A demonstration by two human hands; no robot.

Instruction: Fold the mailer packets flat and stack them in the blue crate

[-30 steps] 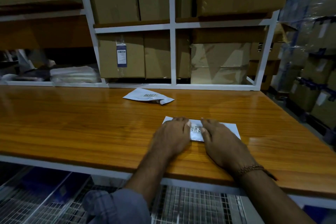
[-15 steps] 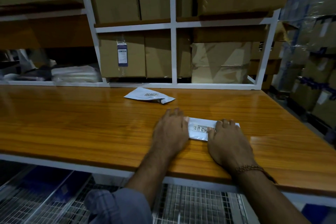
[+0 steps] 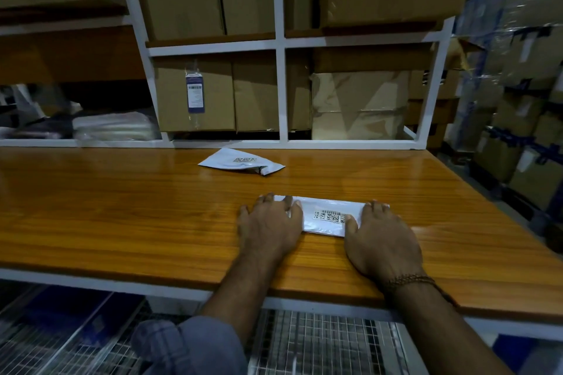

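Note:
A white mailer packet (image 3: 330,216) with barcodes lies folded into a narrow strip on the wooden table (image 3: 122,210). My left hand (image 3: 269,224) presses flat on its left end. My right hand (image 3: 380,237) presses flat on its right end, fingers spread. A second white mailer packet (image 3: 240,161) lies unfolded and slightly crumpled farther back, near the shelf. Under the table at the lower left a blue crate (image 3: 76,310) shows dimly behind wire mesh.
A white shelf frame (image 3: 281,94) packed with cardboard boxes rises behind the table. Folded plastic bags (image 3: 112,126) lie on the shelf at the left. Wrapped cartons (image 3: 518,85) are stacked at the right. A wire rack (image 3: 323,341) sits below the table edge.
My hands have slid apart along the folded packet, left hand to its left end and right hand to its right end, uncovering the barcode label. The far packet has not moved.

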